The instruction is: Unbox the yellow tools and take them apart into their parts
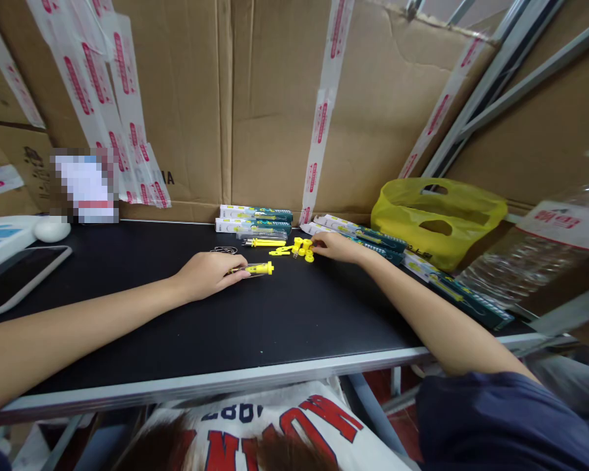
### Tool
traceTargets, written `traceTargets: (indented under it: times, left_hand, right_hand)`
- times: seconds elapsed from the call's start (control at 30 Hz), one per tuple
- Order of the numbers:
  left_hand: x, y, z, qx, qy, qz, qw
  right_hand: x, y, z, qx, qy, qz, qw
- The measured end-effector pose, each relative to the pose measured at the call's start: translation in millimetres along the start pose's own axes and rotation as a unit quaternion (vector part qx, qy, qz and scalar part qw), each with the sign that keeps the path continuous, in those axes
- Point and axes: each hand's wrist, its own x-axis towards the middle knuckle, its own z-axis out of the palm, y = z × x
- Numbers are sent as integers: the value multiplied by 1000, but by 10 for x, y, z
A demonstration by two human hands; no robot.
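Note:
My left hand (209, 276) is closed around a slim clear tube with a yellow end (264, 269), held level just above the black table (285, 320). The yellow end points right, and the fingers hide much of the tube. My right hand (338, 247) reaches in from the right, its fingers curled together at the edge of a small pile of yellow plastic parts (303, 246). What those fingertips pinch, if anything, is hidden. Left of the pile lie a yellow pen-shaped handle (269, 243) and a clear plastic tube (265, 235). A coil of thin wire (224, 250) rests behind my left hand.
Several slim green-and-white boxes (255, 226) lie at the back and along the right. A yellow plastic bag (432, 222) and a large clear bottle (540, 245) stand right. A phone (27, 275) lies far left. Cardboard (275, 118) walls the back.

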Motion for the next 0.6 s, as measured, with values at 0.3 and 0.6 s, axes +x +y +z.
traceTargets:
  times: [0.3, 0.6]
  left_hand:
    - [2, -5, 10, 8, -1, 0, 1000]
    - [-1, -7, 13, 2, -4, -1, 1000]
  right_hand:
    - [-78, -99, -126, 18, -18, 67, 997]
    - [-259, -920, -32, 169, 93, -154, 969]
